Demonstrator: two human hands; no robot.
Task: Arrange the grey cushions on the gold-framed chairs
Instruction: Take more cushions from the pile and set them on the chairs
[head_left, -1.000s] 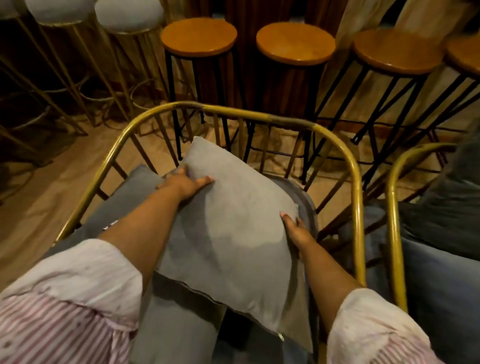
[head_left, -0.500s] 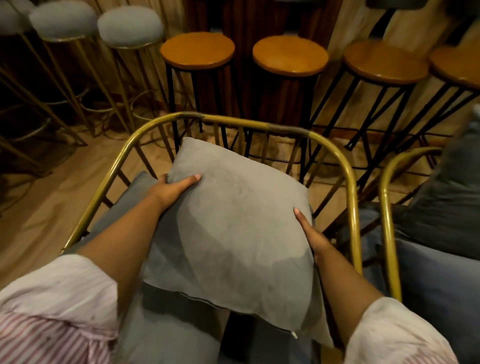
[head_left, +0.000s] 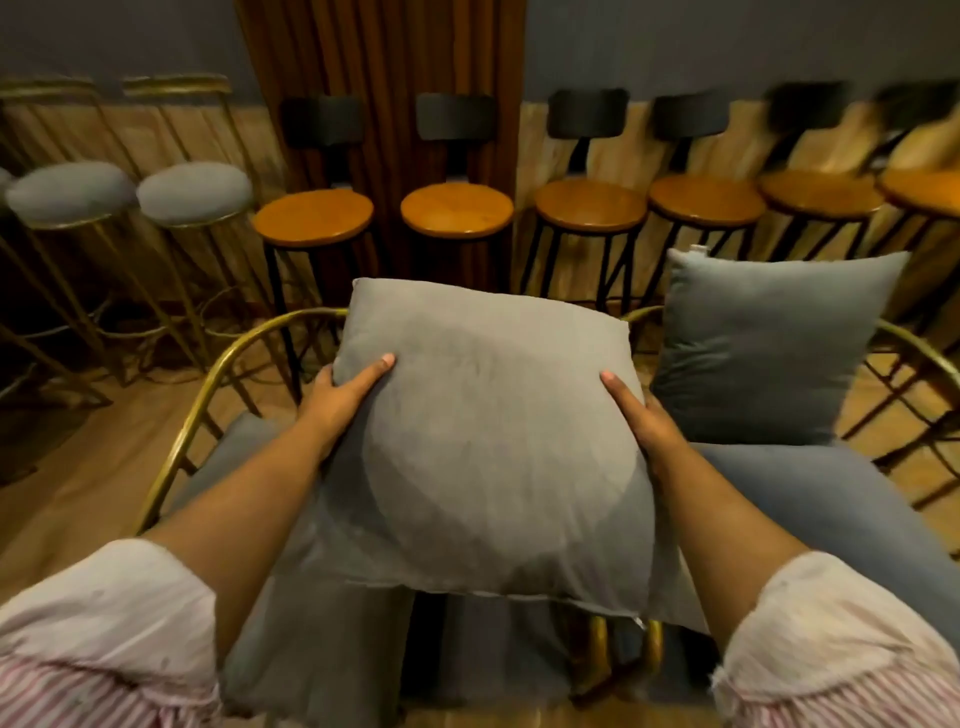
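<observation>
I hold a square grey cushion (head_left: 483, 441) between both hands, lifted above the seat of the gold-framed chair (head_left: 208, 395) in front of me. My left hand (head_left: 343, 395) grips its left edge, thumb on the front face. My right hand (head_left: 641, 415) grips its right edge the same way. The cushion hides most of the chair's back rail. A grey seat pad (head_left: 291, 649) lies under it. On the chair to the right, a second grey cushion (head_left: 763, 348) stands upright against the gold frame (head_left: 924, 353), on its own grey seat pad (head_left: 852, 519).
A row of round wooden bar stools (head_left: 457, 208) with black legs lines the far wall. Two grey-padded stools (head_left: 195, 192) with gold legs stand at the back left. Wooden floor (head_left: 78, 467) lies to the left of the chair.
I have raised the cushion off the seat and turned it squarer to me, with both hands shifted to its side edges. The view has tilted up, showing the right chair's upright cushion.
</observation>
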